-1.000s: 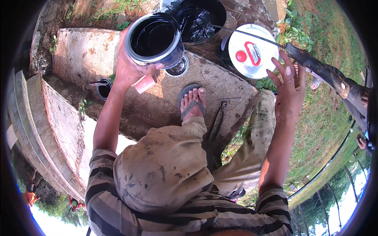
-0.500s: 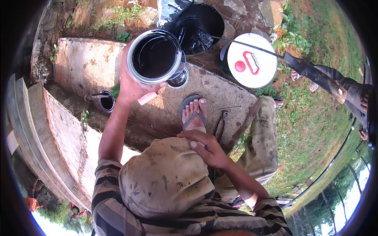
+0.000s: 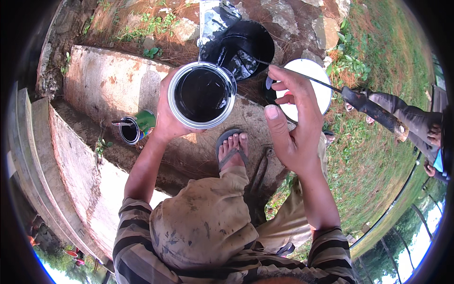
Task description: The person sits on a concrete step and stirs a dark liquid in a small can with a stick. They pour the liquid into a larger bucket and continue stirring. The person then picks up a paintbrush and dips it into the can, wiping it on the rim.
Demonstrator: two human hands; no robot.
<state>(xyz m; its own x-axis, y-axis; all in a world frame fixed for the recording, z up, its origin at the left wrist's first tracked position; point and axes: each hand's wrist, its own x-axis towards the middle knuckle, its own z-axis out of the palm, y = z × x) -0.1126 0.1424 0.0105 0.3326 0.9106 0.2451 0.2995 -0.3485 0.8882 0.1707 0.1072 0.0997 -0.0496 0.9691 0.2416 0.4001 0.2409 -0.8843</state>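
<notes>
Near: one paint-smeared trouser knee (image 3: 198, 217), raised. Left hand (image 3: 171, 118): wrapped around the side of one round metal can (image 3: 203, 125), lidless, dark inside, held aloft with its mouth toward the view. Right hand (image 3: 298, 128): empty, thumb well apart from half-curled fingers, just beside the can without touching it; half a second ago it lay on the knee, and the can has since shifted rightward. By judgement, the left alone bears the can, leaving the right free for the work. Below: one sandalled foot (image 3: 232, 154); one long-handled tool (image 3: 262, 165); one small green can (image 3: 147, 120). Farther: one black bucket (image 3: 259, 40); one white lid (image 3: 312, 85), partly hidden behind the right hand; one rod with dark handle (image 3: 373, 111). Farthest: a co-worker's trouser leg (image 3: 402, 105).
</notes>
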